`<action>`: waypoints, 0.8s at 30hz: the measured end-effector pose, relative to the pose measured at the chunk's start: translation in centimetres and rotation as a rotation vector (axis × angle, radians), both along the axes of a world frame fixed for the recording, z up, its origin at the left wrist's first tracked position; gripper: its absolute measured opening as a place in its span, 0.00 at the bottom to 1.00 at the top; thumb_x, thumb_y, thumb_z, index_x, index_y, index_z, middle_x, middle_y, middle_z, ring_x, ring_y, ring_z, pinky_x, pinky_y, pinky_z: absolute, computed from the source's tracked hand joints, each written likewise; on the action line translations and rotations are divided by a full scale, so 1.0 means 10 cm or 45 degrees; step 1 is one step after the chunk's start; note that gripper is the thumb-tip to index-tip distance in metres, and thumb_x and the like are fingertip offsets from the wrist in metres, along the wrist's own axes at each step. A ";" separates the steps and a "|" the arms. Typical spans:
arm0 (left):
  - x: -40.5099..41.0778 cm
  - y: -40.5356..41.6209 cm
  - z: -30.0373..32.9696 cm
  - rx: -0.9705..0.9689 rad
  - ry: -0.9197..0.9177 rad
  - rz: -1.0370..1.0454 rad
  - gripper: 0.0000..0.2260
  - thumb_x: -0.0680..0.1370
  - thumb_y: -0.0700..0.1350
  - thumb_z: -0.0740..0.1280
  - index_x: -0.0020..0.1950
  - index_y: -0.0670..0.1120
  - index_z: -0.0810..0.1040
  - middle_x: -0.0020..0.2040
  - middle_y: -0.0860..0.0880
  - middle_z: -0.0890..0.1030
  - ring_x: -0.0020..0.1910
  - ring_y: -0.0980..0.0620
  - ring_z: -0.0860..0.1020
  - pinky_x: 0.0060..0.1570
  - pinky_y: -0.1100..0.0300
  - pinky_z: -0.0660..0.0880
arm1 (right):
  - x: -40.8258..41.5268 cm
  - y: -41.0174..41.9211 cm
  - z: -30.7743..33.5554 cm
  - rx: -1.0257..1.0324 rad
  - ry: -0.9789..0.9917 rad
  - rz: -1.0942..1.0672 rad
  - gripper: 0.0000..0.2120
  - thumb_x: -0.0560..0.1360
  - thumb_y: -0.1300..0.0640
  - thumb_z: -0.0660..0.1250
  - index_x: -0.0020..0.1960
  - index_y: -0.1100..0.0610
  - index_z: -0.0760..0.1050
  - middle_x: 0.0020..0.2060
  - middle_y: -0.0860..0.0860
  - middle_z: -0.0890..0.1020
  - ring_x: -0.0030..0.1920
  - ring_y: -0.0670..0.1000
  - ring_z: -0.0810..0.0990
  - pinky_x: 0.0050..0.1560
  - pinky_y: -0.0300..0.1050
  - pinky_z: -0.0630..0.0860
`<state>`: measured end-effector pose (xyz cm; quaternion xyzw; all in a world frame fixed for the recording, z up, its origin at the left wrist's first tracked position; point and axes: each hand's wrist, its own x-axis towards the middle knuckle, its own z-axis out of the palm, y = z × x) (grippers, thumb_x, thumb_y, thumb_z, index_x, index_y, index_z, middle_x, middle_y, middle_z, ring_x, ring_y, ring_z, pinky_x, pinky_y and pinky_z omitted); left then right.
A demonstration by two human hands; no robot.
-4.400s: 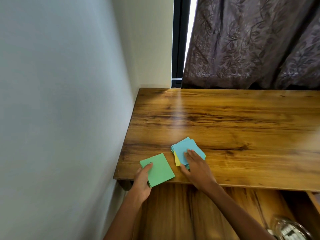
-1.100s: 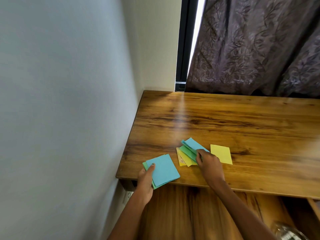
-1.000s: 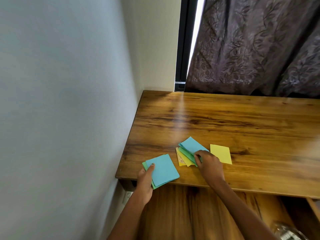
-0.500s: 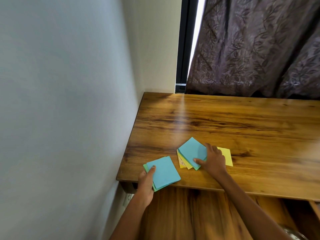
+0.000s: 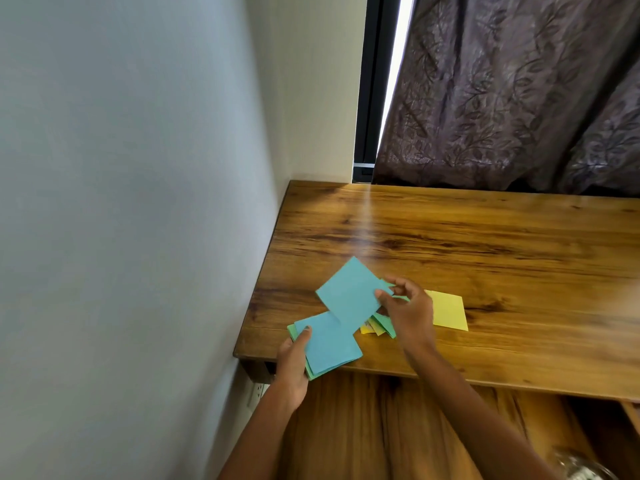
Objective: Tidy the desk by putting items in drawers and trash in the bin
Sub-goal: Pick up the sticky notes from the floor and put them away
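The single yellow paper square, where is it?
The yellow paper square lies flat on the wooden desk, partly behind the right hand, right of the loose pile of coloured papers.

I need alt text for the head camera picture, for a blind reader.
The right hand pinches a blue paper note above a wooden desk. The left hand holds a blue-and-green stack; a yellow note lies nearby.
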<state>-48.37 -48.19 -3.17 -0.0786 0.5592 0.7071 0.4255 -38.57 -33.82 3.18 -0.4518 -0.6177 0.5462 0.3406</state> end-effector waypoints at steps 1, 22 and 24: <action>0.00 0.00 0.00 0.026 0.000 0.009 0.12 0.78 0.49 0.65 0.58 0.44 0.75 0.50 0.42 0.83 0.46 0.44 0.82 0.41 0.54 0.78 | -0.02 -0.11 -0.04 -0.042 -0.010 0.047 0.14 0.73 0.62 0.69 0.58 0.56 0.75 0.48 0.53 0.79 0.46 0.49 0.81 0.42 0.50 0.82; 0.00 0.00 0.00 -0.020 -0.030 0.018 0.12 0.77 0.43 0.67 0.59 0.45 0.71 0.52 0.42 0.81 0.49 0.45 0.80 0.41 0.53 0.79 | 0.33 0.09 -0.31 0.740 -1.134 0.520 0.22 0.77 0.54 0.61 0.71 0.53 0.64 0.68 0.51 0.70 0.67 0.50 0.69 0.63 0.44 0.70; 0.00 0.00 0.01 -0.019 -0.035 0.021 0.13 0.77 0.43 0.67 0.59 0.45 0.71 0.52 0.42 0.81 0.49 0.45 0.80 0.41 0.53 0.79 | 0.35 0.10 -0.27 0.770 -1.074 0.417 0.18 0.79 0.55 0.59 0.68 0.54 0.69 0.63 0.52 0.76 0.59 0.49 0.76 0.55 0.42 0.75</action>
